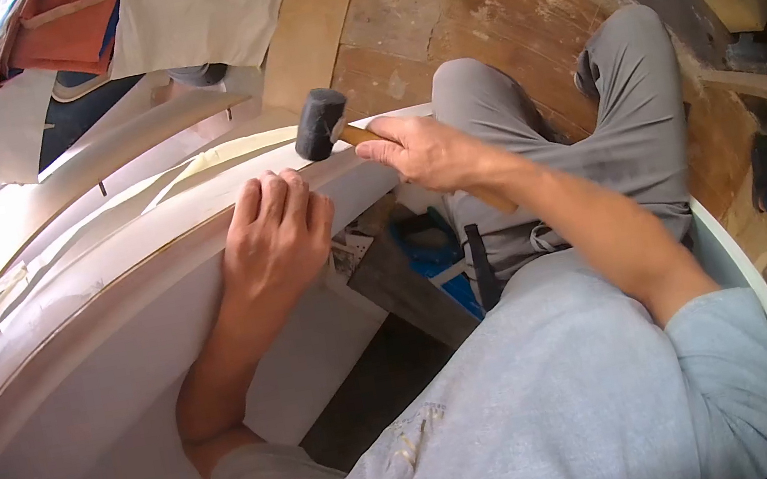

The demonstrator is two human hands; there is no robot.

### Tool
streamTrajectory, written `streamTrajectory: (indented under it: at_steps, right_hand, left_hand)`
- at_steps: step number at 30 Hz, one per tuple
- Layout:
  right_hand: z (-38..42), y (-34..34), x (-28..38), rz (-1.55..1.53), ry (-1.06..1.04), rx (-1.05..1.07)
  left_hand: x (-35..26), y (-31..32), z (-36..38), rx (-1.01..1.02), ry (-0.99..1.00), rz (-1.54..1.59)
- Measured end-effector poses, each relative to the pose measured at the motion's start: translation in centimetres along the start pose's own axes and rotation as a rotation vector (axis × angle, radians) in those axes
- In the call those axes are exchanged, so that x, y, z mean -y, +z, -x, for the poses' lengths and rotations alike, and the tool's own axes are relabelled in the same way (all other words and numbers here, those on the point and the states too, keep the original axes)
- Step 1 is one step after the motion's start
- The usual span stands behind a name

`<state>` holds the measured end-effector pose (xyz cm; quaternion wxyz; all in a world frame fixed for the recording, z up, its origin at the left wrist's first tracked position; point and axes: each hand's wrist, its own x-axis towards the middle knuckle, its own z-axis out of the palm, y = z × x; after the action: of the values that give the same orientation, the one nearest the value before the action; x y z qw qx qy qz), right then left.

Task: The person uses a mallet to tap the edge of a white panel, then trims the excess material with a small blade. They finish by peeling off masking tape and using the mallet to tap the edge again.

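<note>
At the ledge's right end, just beyond the left fingertips, the mallet [320,120] is sitting over or against the curved ledge [136,248]; can't tell if it's touching. Right hand [424,147]: grip is wrapping fully round the handle, with the butt sticking out below toward the near right. Left hand [276,232]: grip is resting with bent fingers on the ledge's upper edge, thumb hidden, so can't tell if it's pinching anything.

Doing it well, my take: the left fingers are lying too near the head, so slide them further left before any tap. Keep the face flat to the edge, use short light blows, hold further down the handle for control, and work evenly along the curve. Keep the loose cream strip [236,148] out from under the face.

Looks: black, stubby, rubber-looking head, pale scuff by the handle, wooden handle. Ledge is showing white, with a thin brown line following its curve.

Further out: draped cloth [199,17] is hanging at far left, a plank [316,17] is lying near it, and dusty wood floor [437,12] is stretching away beyond the knees.
</note>
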<state>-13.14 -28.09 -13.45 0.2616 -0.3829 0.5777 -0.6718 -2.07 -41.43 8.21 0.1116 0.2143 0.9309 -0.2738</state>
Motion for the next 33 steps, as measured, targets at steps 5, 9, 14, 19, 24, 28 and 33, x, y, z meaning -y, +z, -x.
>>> streamTrajectory:
  at_steps: [5, 9, 14, 19, 24, 28, 33]
  right_hand:
    - [-1.5, -4.7, 4.9, -0.248, 0.528, 0.041]
    - [-0.1, -0.5, 2.0, -0.354, 0.594, -0.223]
    - [-0.9, -3.3, 4.6, -0.124, 0.204, -0.025]
    - [-1.7, -3.8, 5.5, -0.424, 0.575, -0.263]
    - [-0.3, -0.8, 2.7, 0.014, 0.200, 0.096]
    - [-2.2, -5.7, 6.9, -0.183, 0.545, 0.090]
    - [1.1, 1.4, 4.6, -0.135, 0.338, 0.051]
  left_hand:
    - [0.1, -0.8, -0.3, -0.015, -0.005, 0.012]
    - [-0.1, -1.3, -0.3, 0.096, -0.021, -0.008]
    - [0.2, -0.8, -0.6, -0.002, 0.010, -0.005]
    - [0.2, -1.7, -0.7, 0.051, 0.010, 0.016]
    - [0.0, -0.9, -0.1, 0.036, -0.020, 0.001]
    - [0.5, -1.7, -0.2, 0.001, -0.042, 0.044]
    - [1.8, -4.7, 0.1, 0.011, -0.155, 0.012]
